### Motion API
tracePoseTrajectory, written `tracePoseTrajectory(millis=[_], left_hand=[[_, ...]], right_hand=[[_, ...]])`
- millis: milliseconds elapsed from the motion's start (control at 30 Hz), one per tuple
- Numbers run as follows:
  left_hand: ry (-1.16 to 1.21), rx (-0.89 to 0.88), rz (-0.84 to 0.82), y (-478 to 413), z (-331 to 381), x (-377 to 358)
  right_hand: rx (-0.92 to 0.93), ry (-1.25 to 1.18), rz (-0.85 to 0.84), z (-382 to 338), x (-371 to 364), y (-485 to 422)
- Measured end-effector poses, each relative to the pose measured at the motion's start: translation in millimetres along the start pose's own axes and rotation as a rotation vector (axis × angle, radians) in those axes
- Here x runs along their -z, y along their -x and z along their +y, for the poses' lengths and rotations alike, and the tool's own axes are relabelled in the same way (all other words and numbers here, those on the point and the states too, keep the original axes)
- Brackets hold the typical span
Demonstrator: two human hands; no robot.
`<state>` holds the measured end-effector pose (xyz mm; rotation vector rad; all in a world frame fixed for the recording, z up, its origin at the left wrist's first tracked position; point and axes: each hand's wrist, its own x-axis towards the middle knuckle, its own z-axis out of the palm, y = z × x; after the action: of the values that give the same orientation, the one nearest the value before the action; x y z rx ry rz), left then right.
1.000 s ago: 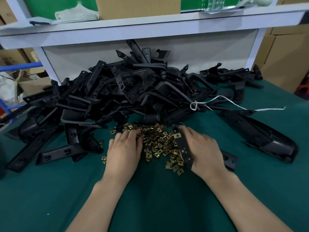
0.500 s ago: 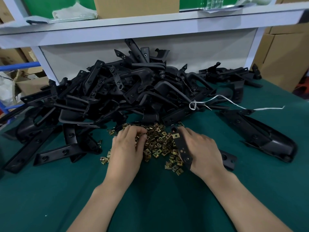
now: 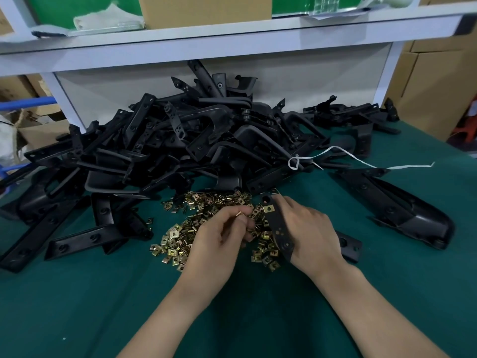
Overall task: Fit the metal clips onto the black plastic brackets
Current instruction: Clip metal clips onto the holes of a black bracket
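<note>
A heap of small brass-coloured metal clips point(image 3: 180, 236) lies on the green table mat, in front of a big pile of black plastic brackets point(image 3: 180, 140). My left hand point(image 3: 219, 239) hovers over the heap and pinches one clip point(image 3: 238, 214) between thumb and fingertips. My right hand point(image 3: 307, 233) grips a flat black bracket point(image 3: 278, 228) by its right edge, holding it slanted over the clips. One clip point(image 3: 268, 208) sits fitted on that bracket near its upper end. The bracket's lower part is partly hidden by my palm.
A long black moulded part point(image 3: 402, 202) lies to the right on the green mat point(image 3: 77, 306). A white string point(image 3: 361, 161) trails from the pile. A white shelf point(image 3: 232, 42) overhangs the back. Cardboard boxes point(image 3: 433, 81) stand at the right.
My left hand went from lying flat on the clips to curling its fingers, and now it has drawn back and lifted one clip. My right hand and its bracket stayed in place.
</note>
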<state>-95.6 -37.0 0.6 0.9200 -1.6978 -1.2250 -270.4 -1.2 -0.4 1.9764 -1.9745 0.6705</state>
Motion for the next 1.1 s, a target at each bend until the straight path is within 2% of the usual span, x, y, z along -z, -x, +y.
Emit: tracePoseTrajectory(millis=[233,467,733,1100], left_hand=[[0.268,0.134,-0.069,-0.7,3.5,-1.6],[0.202,0.017,-0.02,2.8,6.3,-1.9],[0.012,-0.07,-0.019,9.9,10.5,-5.3],[0.081,-0.07,-0.016,10.2,15.4,-6.9]], right_hand=[[-0.022,0.017,0.01,1.0,-1.0,-0.7],[-0.044,0.05,0.003,0.2,-0.1,-1.5],[-0.046,0.052,-0.015,-1.1,3.3,-0.9],[-0.057,0.045,-0.016,-1.5,3.5,-1.7]])
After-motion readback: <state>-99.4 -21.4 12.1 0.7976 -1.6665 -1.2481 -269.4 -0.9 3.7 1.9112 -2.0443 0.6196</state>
